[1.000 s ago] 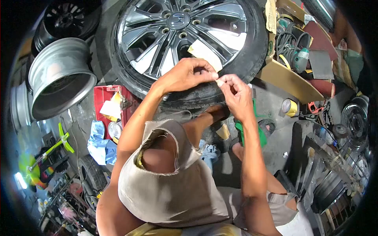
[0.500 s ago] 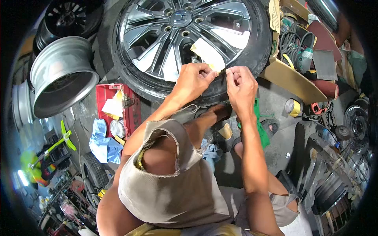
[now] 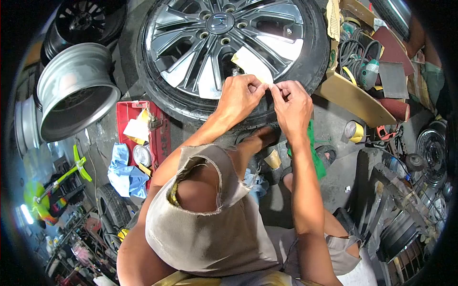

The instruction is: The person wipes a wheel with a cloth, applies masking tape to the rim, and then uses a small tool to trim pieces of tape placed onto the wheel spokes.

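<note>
A wheel with a tyre lies flat before me, its dark grey and bright-faced alloy rim facing up. A pale strip of masking tape with a yellowish corner covers part of one spoke, lower right of the hub cap. My left hand pinches at the strip's lower end, thumb and forefinger together. Beside it my right hand pinches at the same end, its fingertips almost touching the left ones. The fingers hide the exact edge they grip.
A red toolbox with paper scraps stands left, beside a blue cloth. A bare rim lies beyond it. To the right are a cardboard box with cables and a power tool, and a tape roll.
My fingertips have come together at the strip's lower end; a small gap lay between them before. The wheel has stayed in place.
</note>
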{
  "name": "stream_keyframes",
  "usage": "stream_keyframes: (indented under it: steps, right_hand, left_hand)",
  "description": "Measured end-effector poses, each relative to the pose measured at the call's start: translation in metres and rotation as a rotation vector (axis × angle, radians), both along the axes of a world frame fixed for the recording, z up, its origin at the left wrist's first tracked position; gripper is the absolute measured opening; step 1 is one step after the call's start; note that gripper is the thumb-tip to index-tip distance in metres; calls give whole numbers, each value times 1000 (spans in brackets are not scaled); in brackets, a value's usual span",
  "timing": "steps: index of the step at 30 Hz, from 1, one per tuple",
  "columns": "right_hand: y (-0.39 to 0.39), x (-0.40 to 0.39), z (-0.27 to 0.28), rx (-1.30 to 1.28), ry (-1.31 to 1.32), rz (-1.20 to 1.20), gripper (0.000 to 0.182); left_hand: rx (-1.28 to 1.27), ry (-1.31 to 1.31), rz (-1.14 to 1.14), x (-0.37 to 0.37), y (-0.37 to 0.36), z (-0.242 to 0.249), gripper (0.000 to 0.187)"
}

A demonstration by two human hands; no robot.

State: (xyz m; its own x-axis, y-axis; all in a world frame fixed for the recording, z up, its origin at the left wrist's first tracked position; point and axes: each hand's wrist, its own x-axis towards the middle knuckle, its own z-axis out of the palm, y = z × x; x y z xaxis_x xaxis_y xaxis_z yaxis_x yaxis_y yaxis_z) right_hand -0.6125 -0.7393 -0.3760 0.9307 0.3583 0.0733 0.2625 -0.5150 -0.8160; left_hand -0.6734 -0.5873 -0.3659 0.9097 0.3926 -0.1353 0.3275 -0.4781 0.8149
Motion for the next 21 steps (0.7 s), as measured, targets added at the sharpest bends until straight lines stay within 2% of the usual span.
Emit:
stream_keyframes:
  steps: [5,7,8,9,10,12,13,14,15,17,19,21]
  right_hand:
    - [8,1,-2,-76,-32,-47,17]
    - [5,1,0,-86,-27,-51,16]
    - [6,3,2,-75,14,-49,16]
    - [6,4,3,-62,56,-48,16]
    - [4,6,5,-57,53,-52,16]
    - [-3,9,6,194,298,-73,17]
    - [-9,10,6,315,423,-82,17]
    - [-18,9,-5,365,328,-71,19]
    - [-30,9,-7,321,314,-72,16]
    - [-54,9,-6,389,432,-152,14]
    - [-81,15,-18,322,398,-246,14]
    - [-110,23,-33,269,375,-291,21]
  left_hand:
    - [119,80,-22,4,2,10,27]
    - [406,163,-109,4,19,18,32]
    - [420,253,-140,3,32,27,35]
    - [522,179,-174,-4,48,22,43]
    - [408,253,-135,-6,59,27,43]
    - [155,333,-54,-6,67,39,43]
    - [156,335,-57,-7,66,38,43]
    - [134,284,-56,-6,64,35,40]
    - [109,235,-54,-6,60,33,37]
    - [153,217,-77,-1,45,36,39]
    - [59,166,-52,3,34,29,43]
    - [89,178,-69,5,28,19,44]
